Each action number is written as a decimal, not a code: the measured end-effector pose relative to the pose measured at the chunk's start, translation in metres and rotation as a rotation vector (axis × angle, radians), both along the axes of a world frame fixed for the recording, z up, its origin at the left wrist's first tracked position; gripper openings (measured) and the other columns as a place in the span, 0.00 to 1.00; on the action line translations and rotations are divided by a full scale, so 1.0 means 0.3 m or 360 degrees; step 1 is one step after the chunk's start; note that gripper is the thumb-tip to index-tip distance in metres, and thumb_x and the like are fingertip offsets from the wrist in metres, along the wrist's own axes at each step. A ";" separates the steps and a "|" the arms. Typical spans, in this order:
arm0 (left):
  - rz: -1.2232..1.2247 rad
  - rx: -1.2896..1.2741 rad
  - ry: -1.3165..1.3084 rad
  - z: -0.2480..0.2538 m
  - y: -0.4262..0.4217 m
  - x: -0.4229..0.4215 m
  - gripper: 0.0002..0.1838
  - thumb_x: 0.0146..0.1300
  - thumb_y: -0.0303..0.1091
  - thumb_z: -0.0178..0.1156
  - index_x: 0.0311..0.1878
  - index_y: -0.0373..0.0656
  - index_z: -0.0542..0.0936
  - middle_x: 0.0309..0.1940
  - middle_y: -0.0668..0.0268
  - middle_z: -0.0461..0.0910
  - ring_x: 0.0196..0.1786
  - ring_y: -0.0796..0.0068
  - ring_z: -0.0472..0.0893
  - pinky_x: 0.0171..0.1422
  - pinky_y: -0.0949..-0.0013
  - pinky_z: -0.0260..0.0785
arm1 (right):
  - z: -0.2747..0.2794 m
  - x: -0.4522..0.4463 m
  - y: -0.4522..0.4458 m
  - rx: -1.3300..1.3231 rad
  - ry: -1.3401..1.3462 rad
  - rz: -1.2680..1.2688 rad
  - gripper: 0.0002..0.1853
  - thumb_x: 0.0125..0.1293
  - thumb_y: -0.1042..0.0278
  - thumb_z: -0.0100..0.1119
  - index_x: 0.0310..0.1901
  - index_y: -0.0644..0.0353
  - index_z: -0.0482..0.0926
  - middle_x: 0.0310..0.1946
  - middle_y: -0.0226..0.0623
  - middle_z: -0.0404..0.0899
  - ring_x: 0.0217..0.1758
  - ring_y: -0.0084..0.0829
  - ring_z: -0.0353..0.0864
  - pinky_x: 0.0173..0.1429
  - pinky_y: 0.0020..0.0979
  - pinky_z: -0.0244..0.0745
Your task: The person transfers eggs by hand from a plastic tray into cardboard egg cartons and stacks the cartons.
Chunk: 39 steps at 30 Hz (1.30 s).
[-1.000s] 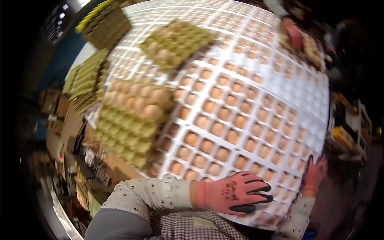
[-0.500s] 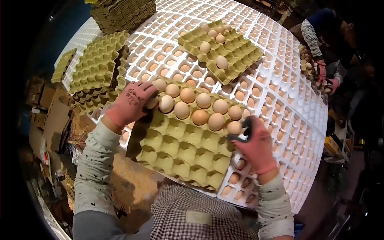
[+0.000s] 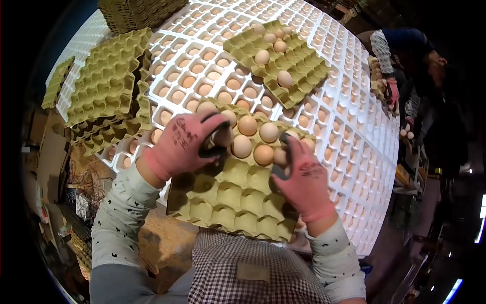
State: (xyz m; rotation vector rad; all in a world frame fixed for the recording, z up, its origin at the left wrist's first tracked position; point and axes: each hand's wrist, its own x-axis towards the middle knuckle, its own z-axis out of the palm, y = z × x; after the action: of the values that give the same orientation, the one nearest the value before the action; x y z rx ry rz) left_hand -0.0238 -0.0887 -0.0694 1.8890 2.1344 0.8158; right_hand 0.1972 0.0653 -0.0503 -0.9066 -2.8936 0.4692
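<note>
head view: the green egg tray (image 3: 238,202) is just in front of the checked apron (image 3: 223,263), on top of the white trays (image 3: 386,133). its eggs (image 3: 248,125) sit in rows at the far side. the left hand (image 3: 185,144) and the right hand (image 3: 306,182) wear pink gloves with dark tips. they are apart, one at each end of the egg rows, and both bend in over the eggs. the left thumb and fingers curl round an egg at its end, and the right ones do the same at the other end. the fingers hide some of the eggs, so i can't tell if either hand is gripping tight.

soft hands work best here. each egg should rest on the wide pads of the fingers, with a light, even push from both sides. a hard pinch could crack a shell. eggs held side by side should not knock, and a straight lift helps them clear the bumpy tray walls. the thumbs should keep off the eggs next door.

a second green tray (image 3: 306,66) with a few eggs lies farther off, and a pile of green trays (image 3: 106,81) is by the left side. at the far right, a co-worker's hand (image 3: 392,91) is near more eggs.
</note>
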 end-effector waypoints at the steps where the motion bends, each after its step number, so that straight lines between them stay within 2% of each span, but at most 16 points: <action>1: 0.0030 0.0058 -0.0077 0.007 0.008 0.007 0.34 0.43 0.30 0.73 0.59 0.49 0.75 0.54 0.53 0.73 0.46 0.52 0.80 0.47 0.57 0.72 | 0.000 -0.019 -0.033 0.0096 0.0009 0.0081 0.37 0.45 0.59 0.77 0.60 0.50 0.73 0.56 0.47 0.72 0.54 0.47 0.77 0.50 0.40 0.79; 5: -0.0015 -0.0044 0.0561 -0.010 0.087 0.068 0.25 0.50 0.34 0.69 0.55 0.52 0.79 0.59 0.52 0.70 0.42 0.54 0.79 0.46 0.58 0.72 | -0.005 -0.071 -0.066 0.0165 -0.0417 -0.0005 0.38 0.47 0.63 0.76 0.64 0.50 0.72 0.58 0.49 0.69 0.61 0.47 0.73 0.58 0.38 0.77; 8: -0.0023 -0.0136 0.0725 -0.014 0.102 0.143 0.20 0.48 0.32 0.66 0.48 0.54 0.81 0.60 0.52 0.70 0.42 0.55 0.78 0.46 0.58 0.71 | -0.081 0.079 0.042 -0.0420 0.0732 0.0156 0.35 0.50 0.68 0.74 0.62 0.53 0.73 0.54 0.44 0.73 0.53 0.38 0.77 0.46 0.38 0.81; 9: -0.0023 -0.0032 0.0806 -0.036 0.102 0.163 0.20 0.47 0.32 0.66 0.47 0.54 0.81 0.60 0.52 0.71 0.42 0.55 0.78 0.46 0.58 0.71 | -0.031 0.120 0.033 -0.1817 0.1016 -0.0230 0.29 0.63 0.59 0.67 0.64 0.59 0.71 0.52 0.41 0.78 0.44 0.29 0.81 0.40 0.32 0.81; 10: 0.0045 0.0058 0.0785 -0.036 0.096 0.173 0.07 0.53 0.32 0.62 0.37 0.49 0.82 0.53 0.55 0.75 0.42 0.58 0.80 0.47 0.61 0.72 | -0.026 0.190 0.031 -0.1894 0.1036 -0.0106 0.29 0.68 0.51 0.59 0.65 0.61 0.70 0.51 0.39 0.79 0.42 0.28 0.82 0.37 0.29 0.80; 13: 0.0231 -0.0080 0.0141 0.012 0.103 0.144 0.34 0.30 0.30 0.79 0.49 0.52 0.83 0.50 0.57 0.79 0.47 0.55 0.82 0.52 0.60 0.76 | 0.010 0.334 0.069 -0.2892 0.1131 -0.0240 0.40 0.73 0.31 0.36 0.69 0.61 0.65 0.53 0.42 0.79 0.44 0.33 0.84 0.30 0.26 0.79; 15: 0.0311 -0.0004 -0.0339 -0.105 0.069 0.045 0.40 0.36 0.30 0.80 0.58 0.44 0.78 0.52 0.58 0.80 0.54 0.61 0.81 0.62 0.62 0.73 | 0.003 0.427 0.106 -0.3361 0.1295 -0.0096 0.39 0.74 0.33 0.38 0.70 0.61 0.63 0.55 0.43 0.79 0.45 0.36 0.84 0.32 0.26 0.81; 16: 0.0417 0.0026 -0.1236 -0.055 0.110 0.100 0.38 0.39 0.28 0.79 0.59 0.38 0.76 0.54 0.59 0.80 0.58 0.67 0.79 0.66 0.63 0.70 | -0.066 0.464 0.117 -0.3272 0.1373 -0.0079 0.38 0.75 0.34 0.39 0.71 0.61 0.62 0.56 0.41 0.78 0.46 0.35 0.84 0.35 0.26 0.81; 23: -0.0490 -0.0293 -0.1230 0.038 0.564 0.679 0.37 0.39 0.35 0.80 0.55 0.34 0.78 0.50 0.59 0.81 0.58 0.65 0.78 0.68 0.63 0.67 | -0.198 1.015 0.351 -0.2494 0.1585 -0.0788 0.26 0.76 0.50 0.51 0.66 0.60 0.70 0.51 0.34 0.80 0.39 0.21 0.82 0.34 0.23 0.78; 24: -0.0568 -0.0395 -0.1164 0.047 0.655 0.803 0.37 0.40 0.35 0.80 0.57 0.37 0.78 0.52 0.58 0.80 0.59 0.63 0.78 0.68 0.63 0.67 | -0.251 1.133 0.437 -0.2483 0.1494 -0.0901 0.25 0.75 0.54 0.52 0.67 0.61 0.70 0.54 0.32 0.80 0.48 0.23 0.81 0.45 0.27 0.78; 27: -0.0722 -0.0304 -0.0706 -0.109 0.943 1.082 0.34 0.42 0.36 0.78 0.58 0.48 0.79 0.59 0.55 0.74 0.62 0.58 0.75 0.68 0.62 0.67 | -0.426 1.457 0.736 -0.1429 0.1187 -0.1041 0.26 0.71 0.58 0.59 0.65 0.63 0.72 0.55 0.36 0.80 0.55 0.34 0.81 0.55 0.33 0.77; 29: -0.0632 -0.0321 -0.0970 -0.138 1.177 1.280 0.33 0.44 0.37 0.76 0.58 0.55 0.79 0.62 0.54 0.70 0.64 0.53 0.73 0.68 0.61 0.68 | -0.366 1.553 0.915 -0.0561 0.0649 -0.1517 0.28 0.63 0.56 0.66 0.62 0.60 0.74 0.55 0.44 0.78 0.55 0.44 0.80 0.58 0.36 0.76; 31: -0.0391 -0.0046 -0.0789 -0.195 1.409 1.444 0.30 0.46 0.40 0.75 0.57 0.56 0.80 0.60 0.57 0.71 0.61 0.52 0.75 0.64 0.60 0.71 | -0.379 1.604 1.086 0.0366 0.0446 -0.1208 0.30 0.56 0.54 0.70 0.60 0.54 0.76 0.52 0.48 0.76 0.54 0.49 0.78 0.58 0.41 0.75; 35: -0.0374 0.0150 0.0327 -0.280 1.777 1.571 0.26 0.43 0.41 0.77 0.48 0.55 0.81 0.48 0.61 0.74 0.45 0.56 0.81 0.48 0.57 0.76 | -0.328 1.613 1.290 0.0313 -0.0191 -0.0925 0.31 0.54 0.49 0.70 0.60 0.47 0.76 0.47 0.41 0.77 0.51 0.41 0.80 0.52 0.39 0.76; 37: -0.0517 0.0133 0.0350 -0.305 1.845 1.614 0.22 0.48 0.44 0.73 0.48 0.56 0.81 0.50 0.63 0.73 0.41 0.58 0.82 0.44 0.57 0.75 | -0.324 1.642 1.368 0.0270 -0.0360 -0.0871 0.31 0.54 0.47 0.70 0.59 0.47 0.77 0.46 0.38 0.79 0.50 0.40 0.80 0.52 0.39 0.76; 39: -0.0778 0.0351 0.0449 -0.333 1.900 1.671 0.22 0.52 0.42 0.70 0.52 0.56 0.80 0.49 0.64 0.73 0.41 0.58 0.81 0.45 0.57 0.75 | -0.341 1.652 1.447 0.0224 0.0105 -0.0949 0.25 0.58 0.52 0.67 0.56 0.50 0.78 0.47 0.37 0.81 0.49 0.39 0.81 0.51 0.39 0.76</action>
State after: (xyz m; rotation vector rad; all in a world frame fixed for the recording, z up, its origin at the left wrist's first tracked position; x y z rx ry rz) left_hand 0.4775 0.4813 -0.1691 2.6261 1.6341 0.7313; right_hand 0.6928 0.4995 -0.1525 -1.5987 -2.3836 0.2297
